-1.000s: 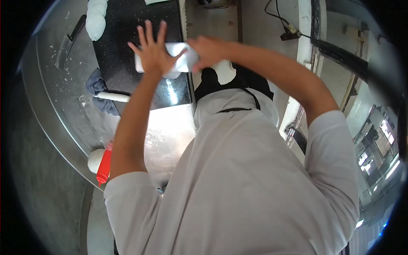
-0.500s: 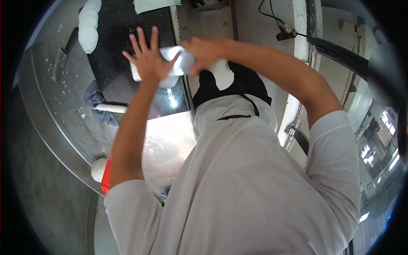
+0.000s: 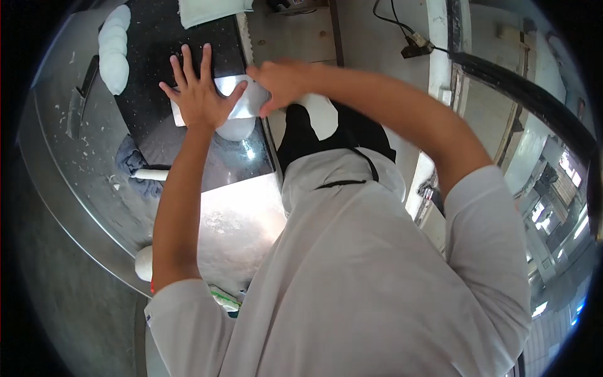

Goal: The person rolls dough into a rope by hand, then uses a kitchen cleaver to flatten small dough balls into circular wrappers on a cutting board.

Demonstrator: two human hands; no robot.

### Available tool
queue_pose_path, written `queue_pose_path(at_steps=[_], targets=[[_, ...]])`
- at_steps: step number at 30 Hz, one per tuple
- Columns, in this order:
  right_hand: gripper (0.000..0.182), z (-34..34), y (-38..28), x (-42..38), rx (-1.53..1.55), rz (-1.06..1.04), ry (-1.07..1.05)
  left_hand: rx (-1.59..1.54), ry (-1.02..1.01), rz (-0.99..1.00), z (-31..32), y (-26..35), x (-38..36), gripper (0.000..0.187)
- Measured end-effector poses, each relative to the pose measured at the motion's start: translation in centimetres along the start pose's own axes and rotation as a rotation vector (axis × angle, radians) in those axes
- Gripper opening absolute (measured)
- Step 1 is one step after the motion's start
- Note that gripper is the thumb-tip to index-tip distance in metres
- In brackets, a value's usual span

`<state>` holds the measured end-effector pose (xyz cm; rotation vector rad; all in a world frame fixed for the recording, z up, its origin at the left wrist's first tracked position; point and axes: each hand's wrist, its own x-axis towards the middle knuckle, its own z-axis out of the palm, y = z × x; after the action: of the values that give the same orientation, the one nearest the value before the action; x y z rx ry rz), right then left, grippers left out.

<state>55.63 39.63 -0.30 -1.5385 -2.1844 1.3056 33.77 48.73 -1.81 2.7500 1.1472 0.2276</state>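
A broad, shiny cleaver blade (image 3: 248, 100) lies flat over the dark board (image 3: 160, 119). My left hand (image 3: 200, 100) presses flat on the blade with its fingers spread wide. My right hand (image 3: 276, 83) is closed around the blade's right end, where the handle is hidden by my fingers. A thin, round, whitish piece that looks like dough (image 3: 236, 129) shows from under the blade's near edge. Further off, a row of white dough lumps (image 3: 114, 53) rests at the board's far left.
To the left lies another cleaver (image 3: 75, 113) with a dark handle, on a metal counter strewn with white scraps. A white rod (image 3: 151, 174) rests on a grey cloth (image 3: 130, 157). A white ball (image 3: 144, 264) sits near my left elbow. A folded pale cloth (image 3: 213, 9) lies at the top.
The whole view has shifted, so the board and hands appear further left and slightly lower. More of the round whitish piece shows below the blade. Both hands stay on the cleaver.
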Motion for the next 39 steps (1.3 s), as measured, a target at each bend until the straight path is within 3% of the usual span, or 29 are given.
queue_pose_path(at_steps=[5,8,11,12,15,18,21,22,25,28,31,35,38,39], targets=[[0.082,-3.8,0.8,2.5,-0.074,0.054,0.009,-0.002,0.147,0.066,0.0,-1.9,4.6,0.105],[0.076,-5.6,1.5,4.4,-0.183,0.013,0.164,0.0,0.29,0.111,-0.1,-3.0,6.7,0.099],[0.069,-6.3,1.3,6.2,-0.156,0.069,0.2,0.017,0.277,0.283,-2.2,-3.7,5.6,0.09],[0.067,-5.9,1.5,6.2,-0.054,0.101,0.179,-0.042,0.156,0.364,-3.0,-3.7,4.1,0.081],[0.061,-0.3,2.7,2.7,0.075,0.01,0.249,-0.153,-0.312,0.601,-5.5,-2.3,-0.4,0.079],[0.059,4.0,0.8,-2.4,0.274,0.069,0.157,-0.074,-0.49,0.623,-7.1,0.1,-2.2,0.073],[0.059,7.0,0.6,-4.9,0.333,0.098,0.156,-0.209,-0.604,0.391,-7.4,1.2,-1.5,0.065],[0.059,7.7,0.4,-5.6,0.346,0.088,0.164,-0.237,-0.672,0.323,-8.0,1.7,-0.8,0.052],[0.059,8.4,-1.1,-7.8,0.333,0.188,0.132,-0.059,-0.89,0.28,-8.2,1.6,0.1,0.037],[0.056,7.5,-1.7,-10.1,0.312,0.22,0.044,-0.147,-0.605,0.401,-9.4,1.1,-1.4,0.031],[0.055,6.1,-1.1,-12.4,0.194,0.227,-0.012,-0.296,-0.551,0.405,-9.7,0.2,-1.6,0.031],[0.055,2.4,0.4,-13.5,0.078,0.171,-0.035,-0.452,-0.694,0.254,-10.6,-0.2,-2.0,0.033],[0.055,0.9,1.9,-10.3,0.035,0.135,0.169,-0.463,-0.65,0.269,-11.2,0.5,-2.6,0.032],[0.056,1.1,1.5,-8.5,0.056,0.22,0.261,-0.468,-0.639,0.27,-11.0,0.6,-2.7,0.032]])
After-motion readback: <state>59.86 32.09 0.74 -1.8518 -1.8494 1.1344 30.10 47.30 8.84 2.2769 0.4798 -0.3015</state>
